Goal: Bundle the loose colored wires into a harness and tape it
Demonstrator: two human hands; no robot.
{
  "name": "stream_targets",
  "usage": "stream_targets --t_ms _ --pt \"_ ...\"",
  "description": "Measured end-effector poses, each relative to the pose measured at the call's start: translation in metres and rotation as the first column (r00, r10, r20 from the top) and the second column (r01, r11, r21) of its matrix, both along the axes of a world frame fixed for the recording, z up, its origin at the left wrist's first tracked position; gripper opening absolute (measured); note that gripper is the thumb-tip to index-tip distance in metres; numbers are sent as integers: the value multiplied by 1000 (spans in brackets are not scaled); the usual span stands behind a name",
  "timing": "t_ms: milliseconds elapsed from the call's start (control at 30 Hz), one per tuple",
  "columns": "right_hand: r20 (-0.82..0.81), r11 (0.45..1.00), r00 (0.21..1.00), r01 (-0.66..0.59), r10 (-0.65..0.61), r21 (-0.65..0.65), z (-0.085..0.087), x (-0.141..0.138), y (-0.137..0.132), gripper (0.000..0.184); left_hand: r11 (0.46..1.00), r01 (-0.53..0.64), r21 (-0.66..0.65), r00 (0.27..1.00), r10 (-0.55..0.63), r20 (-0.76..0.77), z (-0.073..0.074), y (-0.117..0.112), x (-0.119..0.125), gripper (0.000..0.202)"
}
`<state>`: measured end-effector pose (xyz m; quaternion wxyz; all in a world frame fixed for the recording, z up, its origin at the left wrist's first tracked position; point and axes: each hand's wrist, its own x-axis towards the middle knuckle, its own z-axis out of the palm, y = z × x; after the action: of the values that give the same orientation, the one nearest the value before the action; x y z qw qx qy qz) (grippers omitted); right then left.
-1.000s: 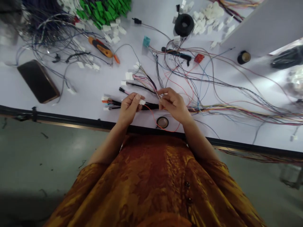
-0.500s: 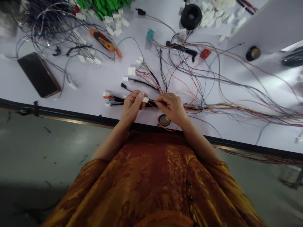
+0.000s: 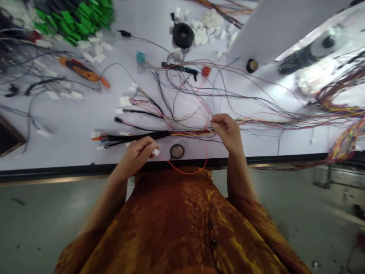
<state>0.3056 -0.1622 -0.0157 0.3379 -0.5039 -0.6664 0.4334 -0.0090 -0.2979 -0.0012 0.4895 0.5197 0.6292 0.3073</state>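
Observation:
My left hand (image 3: 138, 154), closed near the table's front edge, pinches a small white connector (image 3: 156, 152). From that connector an orange-red wire (image 3: 186, 173) loops over the edge and rises toward my right hand (image 3: 229, 133). The right thumb and forefinger are pressed together on a thin wire just above the wire bundle (image 3: 196, 132); which strand it is blurs at the fingertips. Black-sleeved branches (image 3: 137, 136) of the bundle end at the left in small connectors, among them a white one (image 3: 124, 101). Between the hands lies a roll of black tape (image 3: 177, 151).
An orange-handled tool (image 3: 80, 69) lies at the left, below a heap of green connectors (image 3: 76, 21). Farther back are a black tape roll (image 3: 183, 35), white connectors (image 3: 209, 26), a teal connector (image 3: 140, 57) and a red connector (image 3: 205, 71). A phone (image 3: 10, 137) lies far left.
My hands have moved apart: the left toward the table edge with the white connector, the right away to the right. The view has shifted to the right.

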Motion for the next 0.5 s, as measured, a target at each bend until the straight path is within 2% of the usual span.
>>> stream_targets --t_ms 67,100,200,267,333,400,467,500 --pt "49 989 990 125 -130 84 1 19 2 14 997 27 -68 999 -28 -25 3 -5 -5 29" --pt "101 983 983 141 -154 120 1 27 3 12 994 37 -104 999 -40 -28 4 -9 -9 29" --pt "246 986 963 76 -111 146 -6 46 1 11 965 62 -254 997 -69 -18 -1 -28 -25 33" --pt "281 991 957 39 -74 130 -13 52 -2 13 922 129 -365 987 -155 -43 -5 -44 -35 37" --pt "300 992 952 27 -64 126 -19 54 -4 14 859 213 -466 951 -292 -102 -6 -60 -40 40" --pt "324 990 944 20 -63 137 -21 51 -3 14 805 227 -547 899 -390 -201 -3 -73 -39 40" --pt "360 988 931 13 -69 155 -21 46 0 14 786 186 -590 836 -442 -326 3 -81 -34 38" --pt "377 986 923 12 -74 165 -20 43 2 14 795 168 -583 807 -451 -382 6 -84 -32 38"
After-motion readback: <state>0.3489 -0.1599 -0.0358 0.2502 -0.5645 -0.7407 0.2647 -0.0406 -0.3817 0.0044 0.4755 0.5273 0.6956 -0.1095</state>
